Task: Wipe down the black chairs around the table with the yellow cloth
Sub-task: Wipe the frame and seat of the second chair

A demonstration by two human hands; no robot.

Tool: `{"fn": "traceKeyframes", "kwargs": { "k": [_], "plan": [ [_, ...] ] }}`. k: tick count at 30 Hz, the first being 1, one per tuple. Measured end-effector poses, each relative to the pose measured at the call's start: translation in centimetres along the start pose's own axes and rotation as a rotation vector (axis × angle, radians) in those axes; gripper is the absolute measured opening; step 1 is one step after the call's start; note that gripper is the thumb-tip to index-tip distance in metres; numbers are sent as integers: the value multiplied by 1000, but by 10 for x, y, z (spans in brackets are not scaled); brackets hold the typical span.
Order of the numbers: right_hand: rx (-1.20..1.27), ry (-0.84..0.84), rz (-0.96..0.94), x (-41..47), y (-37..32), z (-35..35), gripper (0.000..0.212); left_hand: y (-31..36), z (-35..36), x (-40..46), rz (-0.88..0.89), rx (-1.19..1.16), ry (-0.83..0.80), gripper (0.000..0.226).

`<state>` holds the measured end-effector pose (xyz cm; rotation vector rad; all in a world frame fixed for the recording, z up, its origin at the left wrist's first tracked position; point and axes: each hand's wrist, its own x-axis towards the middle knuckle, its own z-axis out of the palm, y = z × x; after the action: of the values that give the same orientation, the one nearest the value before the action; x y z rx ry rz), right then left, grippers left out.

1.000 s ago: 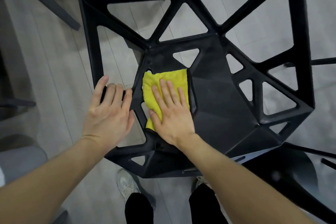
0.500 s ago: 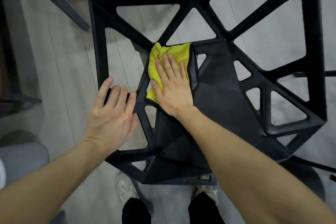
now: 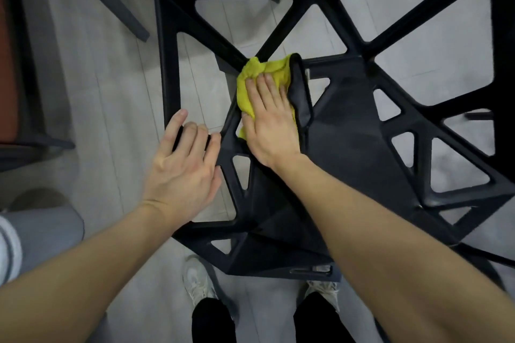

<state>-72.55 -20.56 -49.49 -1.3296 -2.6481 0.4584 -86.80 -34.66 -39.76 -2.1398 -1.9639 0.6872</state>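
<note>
1. Right hand [image 3: 271, 125] lies flat, fingers straight, pressing the yellow cloth [image 3: 264, 75] onto the black chair [image 3: 348, 147] at the far left corner of its seat, just where the struts of the backrest meet the seat.
2. Left hand [image 3: 181, 172] sits on the chair's left frame bar, fingers curled over the bar, most likely bracing the chair so it does not slide under the rubbing.
3. The cloth is bunched at its far end, against the strut junction; there looks to be little seat left beyond it, so the stroke seems near its limit there.
4. Beside the cloth a raised black rim runs along the right hand's outer side, a ridge the cloth must ride over to reach the wide seat panel.
5. That panel, right of the cloth, lies open and unobstructed: plenty of room to sweep.
6. Triangular cut-outs ring the seat; cloth edges could snag in them.
7. Grey floor [image 3: 97, 92] shows through every gap.
</note>
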Motion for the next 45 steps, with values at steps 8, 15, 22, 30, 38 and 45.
{"fn": "traceKeyframes", "kwargs": {
  "k": [8,15,22,30,38,45],
  "plan": [
    [16,-271,-133,-163,-12,-44,71,-1,-1,0,1,-11,-34,58],
    [-187,-194,-41,-42,28,-30,75,-2,1,0,15,-26,-23,57],
    [-132,-176,47,-138,-18,-18,71,-4,-3,1,26,-29,-4,57],
    [-158,-236,82,-179,-34,-22,73,-2,2,2,36,-51,14,52],
    [-108,-101,348,-140,-67,-1,66,-1,18,2,48,-142,206,41],
    [-90,-197,191,-203,-74,-12,65,2,28,4,62,-276,473,32]
  ]
}}
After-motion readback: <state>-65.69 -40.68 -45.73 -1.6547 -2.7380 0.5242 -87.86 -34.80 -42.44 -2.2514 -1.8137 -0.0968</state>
